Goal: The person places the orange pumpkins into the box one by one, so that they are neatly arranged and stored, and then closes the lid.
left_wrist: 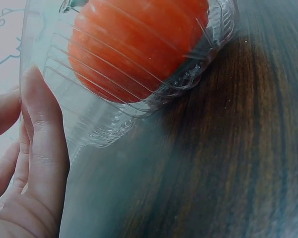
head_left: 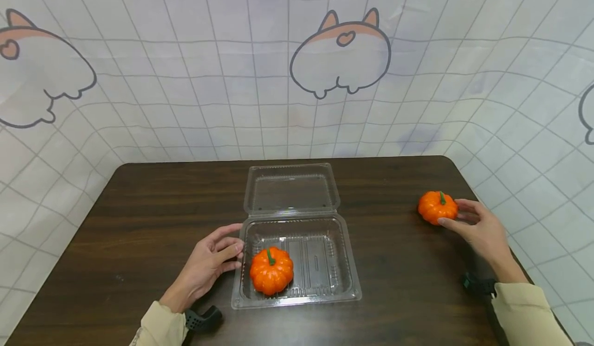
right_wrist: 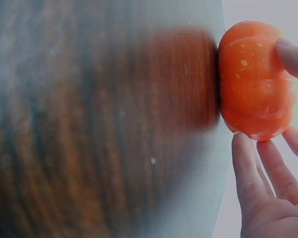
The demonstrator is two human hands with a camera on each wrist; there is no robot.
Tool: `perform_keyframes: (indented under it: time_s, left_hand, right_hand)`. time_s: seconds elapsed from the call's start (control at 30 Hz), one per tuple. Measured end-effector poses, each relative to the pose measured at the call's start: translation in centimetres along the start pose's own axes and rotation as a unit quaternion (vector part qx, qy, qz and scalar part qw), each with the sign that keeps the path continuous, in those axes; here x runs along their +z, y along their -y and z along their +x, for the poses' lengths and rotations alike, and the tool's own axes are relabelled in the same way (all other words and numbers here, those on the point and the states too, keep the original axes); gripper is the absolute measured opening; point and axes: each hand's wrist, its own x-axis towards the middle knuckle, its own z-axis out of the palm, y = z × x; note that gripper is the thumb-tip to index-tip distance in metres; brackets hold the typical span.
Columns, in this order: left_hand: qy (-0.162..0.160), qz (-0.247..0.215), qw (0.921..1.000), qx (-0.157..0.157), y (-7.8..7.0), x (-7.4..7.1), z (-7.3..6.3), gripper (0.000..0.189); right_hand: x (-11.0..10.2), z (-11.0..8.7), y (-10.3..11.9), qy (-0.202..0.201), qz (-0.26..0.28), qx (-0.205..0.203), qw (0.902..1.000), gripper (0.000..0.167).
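Note:
A clear plastic clamshell container (head_left: 320, 263) lies at the middle of the table, its lid (head_left: 292, 188) folded back. Inside, at the left, sits a small orange pumpkin (head_left: 271, 271) with a green stem. My left hand (head_left: 211, 261) pinches the container's left rim between thumb and fingers, and the ribbed wall (left_wrist: 84, 114) shows close up in the left wrist view. Far to the right, a second orange pumpkin (head_left: 436, 208) stands on the table with its stem up. My right hand (head_left: 482, 232) grips it from the right, thumb (right_wrist: 293, 59) on one side and fingertips (right_wrist: 241, 141) on the other.
Dark wood-grain table (head_left: 385, 263) surrounds the container, and its right edge runs close beside my right hand. A white grid-patterned curtain (head_left: 260, 78) with cartoon animals hangs behind and at both sides. Black straps (head_left: 204, 319) are round my wrists.

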Motion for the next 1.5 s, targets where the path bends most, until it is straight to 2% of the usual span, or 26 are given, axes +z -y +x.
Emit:
perform_keyframes:
  time_s: [0.27, 0.67, 1.13, 1.5]
  left_hand:
    - [0.003, -0.01, 0.9999, 0.002, 0.1, 0.0, -0.1, 0.061]
    - [0.006, -0.02, 0.9998, 0.006, 0.1, 0.0, -0.2, 0.061]
    - [0.006, -0.019, 0.9998, 0.005, 0.0, -0.1, -0.3, 0.065]
    - [0.008, -0.019, 0.9997, 0.012, 0.0, 0.1, 0.0, 0.064]
  right_hand:
    - [-0.1, 0.0, 0.4, 0.016, 0.004, 0.006, 0.9998, 0.077]
    - [0.0, 0.1, 0.5, 0.014, 0.001, 0.015, 0.9998, 0.08]
    - [-0.2, 0.0, 0.5, 0.019, -0.003, 0.006, 0.9998, 0.077]
    - [-0.8, -0.5, 1.8, 0.013, 0.035, -0.023, 0.9991, 0.072]
